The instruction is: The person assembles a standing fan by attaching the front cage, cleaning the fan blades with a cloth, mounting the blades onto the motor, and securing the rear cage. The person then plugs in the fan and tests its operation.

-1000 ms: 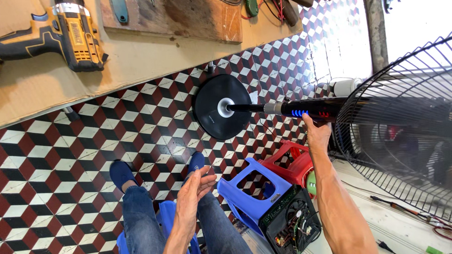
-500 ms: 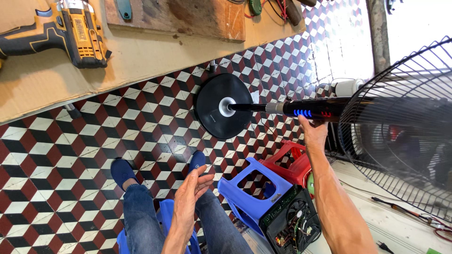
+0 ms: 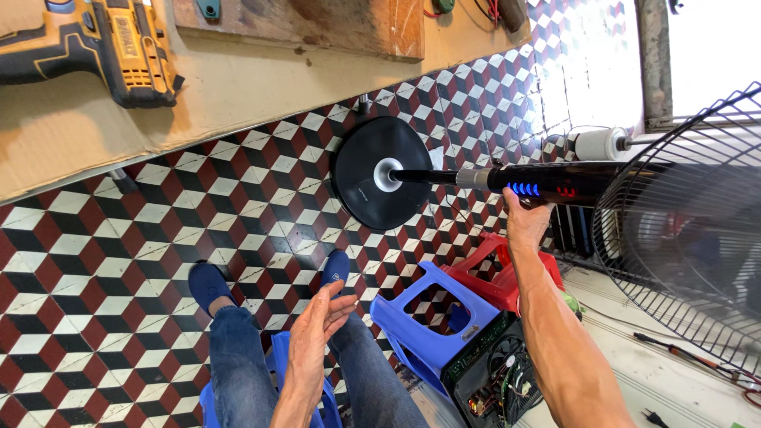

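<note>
R hand (image 3: 527, 226) gripped shut round fan pole (image 3: 555, 181), smooth black tube w/ blue lights, held sideways above the tiled floor; round matte base (image 3: 382, 184) at far end, wire grille (image 3: 682, 222) nearer. L hand (image 3: 313, 337) open, flat, holding nothing, over knees. Blue plastic stool (image 3: 424, 317) on its side beside red stool (image 3: 495, 277).

My arms are bare to the elbow and past it, no sleeves, no watch, no gloves on my left hand (image 3: 313, 337) or my right hand (image 3: 527, 224). I wear blue jeans (image 3: 238, 364) and dark blue slip-on shoes (image 3: 208, 284) (soft, rounded toes).
</note>
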